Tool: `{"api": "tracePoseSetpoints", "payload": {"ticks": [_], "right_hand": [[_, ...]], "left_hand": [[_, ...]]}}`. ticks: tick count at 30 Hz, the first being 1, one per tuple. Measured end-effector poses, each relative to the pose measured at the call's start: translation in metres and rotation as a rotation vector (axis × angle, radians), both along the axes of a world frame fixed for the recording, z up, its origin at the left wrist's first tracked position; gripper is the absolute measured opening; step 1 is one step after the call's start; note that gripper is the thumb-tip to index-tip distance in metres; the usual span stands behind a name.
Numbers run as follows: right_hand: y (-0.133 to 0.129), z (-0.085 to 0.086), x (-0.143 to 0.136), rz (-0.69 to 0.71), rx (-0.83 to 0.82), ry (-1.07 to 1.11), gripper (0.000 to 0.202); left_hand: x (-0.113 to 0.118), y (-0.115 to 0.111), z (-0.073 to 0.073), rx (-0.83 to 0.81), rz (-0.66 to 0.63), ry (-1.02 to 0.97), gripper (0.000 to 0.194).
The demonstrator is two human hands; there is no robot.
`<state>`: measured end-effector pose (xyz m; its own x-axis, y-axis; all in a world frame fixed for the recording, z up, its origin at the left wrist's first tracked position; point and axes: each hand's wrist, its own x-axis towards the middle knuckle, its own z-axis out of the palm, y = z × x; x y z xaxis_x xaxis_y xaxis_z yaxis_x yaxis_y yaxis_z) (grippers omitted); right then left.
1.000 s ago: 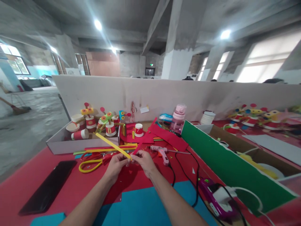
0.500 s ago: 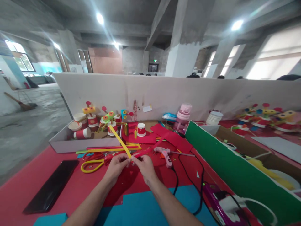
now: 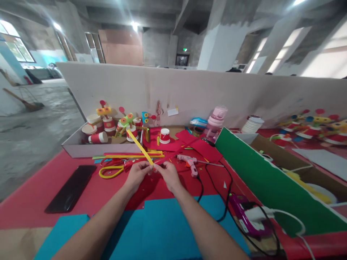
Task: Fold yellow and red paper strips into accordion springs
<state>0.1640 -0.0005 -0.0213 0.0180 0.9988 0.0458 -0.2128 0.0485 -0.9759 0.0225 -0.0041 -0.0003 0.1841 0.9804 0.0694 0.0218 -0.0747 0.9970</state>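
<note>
My left hand (image 3: 139, 174) pinches the lower end of a long yellow paper strip (image 3: 140, 146), which slants up and to the left. Fingertips nearly touching it, my right hand (image 3: 168, 174) is closed at the same joint, on a red strip (image 3: 187, 145) that runs up and to the right against red paper. The two strips meet at an angle between my fingers. Just right of my right hand lies a pink glue gun (image 3: 191, 164). Yellow-handled scissors (image 3: 111, 171) lie left of my left hand.
A black phone (image 3: 71, 188) lies at left, blue sheets (image 3: 168, 227) in front. Behind are a white box (image 3: 103, 150) of cup figures and a red-white cup (image 3: 165, 136). A green-sided box (image 3: 260, 177) and a purple power strip (image 3: 251, 216) with cables are at right.
The camera view has tipped down, showing more of the table's front. Both hands still hold the strips together at nearly the same place over the table.
</note>
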Motion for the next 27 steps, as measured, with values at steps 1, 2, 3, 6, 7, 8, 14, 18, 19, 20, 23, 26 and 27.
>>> {"api": "tracePoseSetpoints", "payload": {"ticks": [1,2,3,6,7,8,14,18,19,20,23,26,27], "right_hand": [[0.0,0.001,0.001,-0.023,-0.002,0.01,0.029],[0.0,0.003,0.001,-0.052,0.003,0.006,0.028],[0.0,0.004,0.002,-0.079,0.004,-0.004,0.028],[0.0,0.007,0.003,-0.09,-0.007,-0.038,0.029],[-0.001,0.007,0.003,-0.084,-0.007,-0.056,0.029],[-0.002,0.007,0.002,-0.066,-0.004,-0.078,0.03],[-0.009,0.009,-0.003,0.03,0.041,-0.164,0.033],[-0.008,0.007,-0.003,0.028,0.052,-0.209,0.035],[-0.008,0.007,-0.003,0.022,0.054,-0.211,0.035],[-0.007,0.006,-0.002,0.015,0.057,-0.212,0.035],[-0.005,0.004,-0.001,0.012,0.073,-0.208,0.034],[-0.004,0.002,0.001,0.03,0.102,-0.206,0.031],[-0.003,0.002,0.001,0.036,0.11,-0.206,0.03]], "left_hand": [[-0.006,-0.002,0.006,0.021,-0.051,0.077,0.03],[-0.017,-0.004,0.013,0.072,-0.056,0.176,0.033],[-0.032,-0.006,0.02,0.151,-0.02,0.298,0.039],[-0.1,-0.018,0.035,0.336,0.264,0.787,0.051],[-0.127,-0.022,0.036,0.344,0.346,0.965,0.05],[-0.154,-0.026,0.035,0.303,0.445,1.134,0.052],[-0.238,-0.038,0.008,-0.084,0.495,1.496,0.078],[-0.224,-0.037,0.005,-0.124,0.519,1.537,0.078],[-0.219,-0.038,0.006,-0.149,0.549,1.54,0.075],[-0.213,-0.038,0.008,-0.169,0.572,1.539,0.072],[-0.2,-0.04,0.012,-0.193,0.587,1.53,0.066],[-0.195,-0.043,0.016,-0.182,0.566,1.504,0.07],[-0.197,-0.045,0.017,-0.162,0.549,1.489,0.073]]}}
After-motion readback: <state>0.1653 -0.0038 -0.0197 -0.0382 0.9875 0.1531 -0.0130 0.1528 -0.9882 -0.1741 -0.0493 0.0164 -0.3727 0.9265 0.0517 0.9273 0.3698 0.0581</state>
